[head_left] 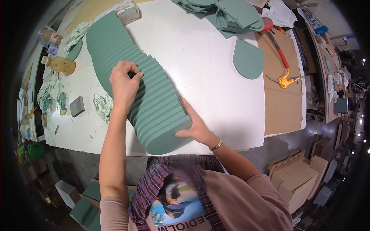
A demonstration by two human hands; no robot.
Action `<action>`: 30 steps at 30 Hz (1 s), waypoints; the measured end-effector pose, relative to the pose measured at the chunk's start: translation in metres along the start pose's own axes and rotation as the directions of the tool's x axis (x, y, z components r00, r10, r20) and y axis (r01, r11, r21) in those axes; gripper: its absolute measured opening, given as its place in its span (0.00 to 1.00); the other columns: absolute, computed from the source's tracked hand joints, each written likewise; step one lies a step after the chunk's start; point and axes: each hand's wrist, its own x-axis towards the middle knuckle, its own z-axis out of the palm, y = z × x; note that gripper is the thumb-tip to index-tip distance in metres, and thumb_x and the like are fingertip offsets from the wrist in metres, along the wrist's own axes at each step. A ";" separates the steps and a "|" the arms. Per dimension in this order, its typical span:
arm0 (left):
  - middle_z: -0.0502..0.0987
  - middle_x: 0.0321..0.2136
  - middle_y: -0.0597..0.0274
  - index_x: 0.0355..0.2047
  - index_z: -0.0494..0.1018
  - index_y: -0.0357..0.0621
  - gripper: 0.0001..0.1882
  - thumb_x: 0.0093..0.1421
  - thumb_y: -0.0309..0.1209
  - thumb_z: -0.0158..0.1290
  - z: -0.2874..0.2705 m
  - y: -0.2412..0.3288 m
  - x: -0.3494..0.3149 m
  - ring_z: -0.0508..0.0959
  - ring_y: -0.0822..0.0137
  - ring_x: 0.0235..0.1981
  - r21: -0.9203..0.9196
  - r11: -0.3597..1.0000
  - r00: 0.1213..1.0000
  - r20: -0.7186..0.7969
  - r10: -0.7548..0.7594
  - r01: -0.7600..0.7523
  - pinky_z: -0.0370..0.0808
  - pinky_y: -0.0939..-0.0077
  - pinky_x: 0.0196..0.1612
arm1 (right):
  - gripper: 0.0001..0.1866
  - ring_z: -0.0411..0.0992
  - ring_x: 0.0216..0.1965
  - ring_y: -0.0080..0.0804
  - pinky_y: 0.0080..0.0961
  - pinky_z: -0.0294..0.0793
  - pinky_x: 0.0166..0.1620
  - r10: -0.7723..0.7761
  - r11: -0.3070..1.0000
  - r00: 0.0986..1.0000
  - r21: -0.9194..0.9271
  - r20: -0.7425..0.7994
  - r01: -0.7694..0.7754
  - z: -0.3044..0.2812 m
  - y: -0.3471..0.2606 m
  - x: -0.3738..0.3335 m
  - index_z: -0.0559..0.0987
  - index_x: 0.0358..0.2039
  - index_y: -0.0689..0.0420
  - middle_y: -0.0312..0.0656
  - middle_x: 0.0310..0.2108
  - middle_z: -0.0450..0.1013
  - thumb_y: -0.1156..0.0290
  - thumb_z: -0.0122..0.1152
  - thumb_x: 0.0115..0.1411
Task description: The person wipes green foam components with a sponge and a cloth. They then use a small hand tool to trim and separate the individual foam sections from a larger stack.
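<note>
A long row of green rounded panels [158,96], stood on edge and leaning against one another, runs from the far left of the white table toward me. My left hand [124,79] is over the middle of the row, thumb and fingers pinched together. Whatever is between those fingertips is too small or hidden to name. At the near right end, my right hand [198,129] grips the row, its thumb on the end panel's face and its fingers along the side. A pale block [128,12] stands beside the row's far end.
Loose green panels [235,17] are piled at the far side, with a single panel [248,58] nearer. A red mallet [275,42] and a yellow air gun [286,81] lie on brown board at right. Left are a bottle [61,64], rags [103,107] and a grey block [77,106].
</note>
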 end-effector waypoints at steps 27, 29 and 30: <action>0.78 0.37 0.58 0.26 0.75 0.35 0.06 0.49 0.20 0.62 0.021 0.016 0.012 0.77 0.59 0.40 0.155 0.986 0.998 0.029 0.064 -0.068 0.72 0.70 0.46 | 0.67 0.45 0.74 0.47 0.35 0.46 0.73 -0.004 0.997 1.000 -0.073 0.026 0.006 -0.006 0.000 0.001 0.44 0.74 0.60 0.55 0.73 0.45 0.56 0.80 0.43; 0.77 0.32 0.63 0.23 0.76 0.42 0.06 0.47 0.23 0.63 0.018 0.009 0.012 0.75 0.57 0.40 -0.047 0.998 0.998 0.044 0.047 -0.045 0.69 0.62 0.47 | 0.67 0.45 0.74 0.48 0.35 0.46 0.73 -0.001 0.998 1.000 -0.068 0.021 0.002 -0.008 -0.001 0.001 0.44 0.74 0.60 0.54 0.73 0.45 0.56 0.80 0.43; 0.77 0.32 0.63 0.23 0.76 0.42 0.06 0.47 0.23 0.63 0.018 0.009 0.011 0.75 0.57 0.40 -0.047 0.998 0.998 0.048 0.048 -0.046 0.69 0.62 0.47 | 0.67 0.45 0.74 0.48 0.35 0.46 0.73 -0.010 0.996 1.000 -0.086 0.024 0.012 -0.006 -0.001 0.000 0.44 0.74 0.60 0.54 0.74 0.45 0.56 0.80 0.43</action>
